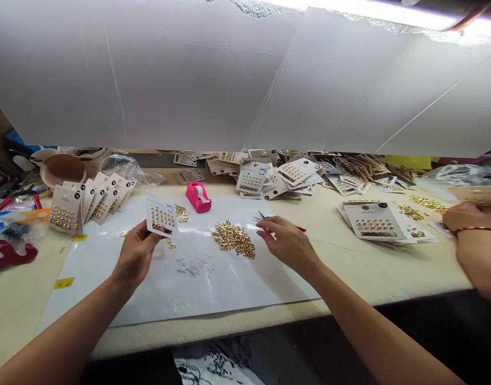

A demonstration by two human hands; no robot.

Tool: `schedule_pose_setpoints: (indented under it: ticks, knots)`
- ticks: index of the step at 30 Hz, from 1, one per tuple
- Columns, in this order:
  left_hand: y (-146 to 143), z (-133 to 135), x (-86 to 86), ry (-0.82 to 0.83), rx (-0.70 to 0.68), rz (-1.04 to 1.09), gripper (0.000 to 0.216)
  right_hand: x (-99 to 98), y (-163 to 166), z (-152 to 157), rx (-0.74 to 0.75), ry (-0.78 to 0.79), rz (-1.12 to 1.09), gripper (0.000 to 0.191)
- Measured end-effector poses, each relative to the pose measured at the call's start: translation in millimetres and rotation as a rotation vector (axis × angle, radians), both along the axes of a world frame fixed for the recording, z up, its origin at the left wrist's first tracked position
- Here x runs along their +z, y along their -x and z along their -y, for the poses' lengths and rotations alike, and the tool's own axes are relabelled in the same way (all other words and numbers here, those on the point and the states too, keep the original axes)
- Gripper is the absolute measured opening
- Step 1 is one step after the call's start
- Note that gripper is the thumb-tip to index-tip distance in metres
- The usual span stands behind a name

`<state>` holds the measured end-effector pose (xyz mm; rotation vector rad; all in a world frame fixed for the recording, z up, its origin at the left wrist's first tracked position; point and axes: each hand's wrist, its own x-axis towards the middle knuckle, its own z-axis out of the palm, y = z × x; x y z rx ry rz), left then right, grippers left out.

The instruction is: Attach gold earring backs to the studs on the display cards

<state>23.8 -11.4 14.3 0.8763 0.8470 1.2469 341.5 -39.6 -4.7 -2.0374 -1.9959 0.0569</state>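
Note:
My left hand (135, 251) is closed on the lower edge of a white earring card (161, 215), tilted up and carrying rows of small gold earrings. My right hand (289, 243) is wrapped round a pair of pointed pliers (261, 216); their dark tips and a bit of red handle show. Just left of that hand, a heap of small gold pieces (234, 239) lies on the white sheet (157, 299). Tiny clear pieces (195, 264) are scattered nearer to me. A few more gold pieces (181, 213) sit beside the held card.
A pink tape dispenser (198, 197) stands behind the heap. Filled cards (64, 206) lean in a row at left. More cards (293, 174) pile along the back, and a stack (373, 220) lies at right. A co-worker's hand (473, 222) is at the far right.

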Motion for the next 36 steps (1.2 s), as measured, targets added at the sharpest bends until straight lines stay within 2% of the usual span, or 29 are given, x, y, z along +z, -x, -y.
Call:
schedule_pose_setpoints:
  ticks: [3,6,12,18,21,27,32,36]
  knots:
    - [-0.2,0.7,0.6,-0.009,-0.018,-0.001,0.029,2.4,40.9,18.6,0.343,0.099,-0.299,0.020]
    - [-0.4,1.2,0.3,0.004,-0.034,0.003,0.029,-1.4,72.2,29.4,0.460,0.112,-0.277,0.022]
    - [-1.0,2.4,-0.5,0.004,-0.061,-0.005,0.028,-12.1,87.0,25.6,0.425,0.095,-0.145,0.021]
    - [-1.1,2.3,0.2,0.003,-0.076,-0.023,0.027,-14.7,85.5,23.3,0.405,0.113,-0.156,0.014]
    - [-1.4,3.0,0.9,0.012,-0.071,-0.026,0.024,-8.0,84.7,21.2,0.408,0.092,-0.330,0.009]
    - [-2.0,6.5,-0.6,-0.005,-0.104,-0.056,0.023,15.4,104.0,11.4,0.368,0.172,-0.939,0.004]
    - [0.2,4.7,-8.1,-0.069,-0.098,-0.111,0.015,38.2,129.5,1.0,0.453,0.103,-1.054,0.002]
    - [0.8,3.1,-10.2,-0.073,-0.112,-0.133,0.015,45.4,143.5,-9.2,0.434,0.073,-1.159,0.004]
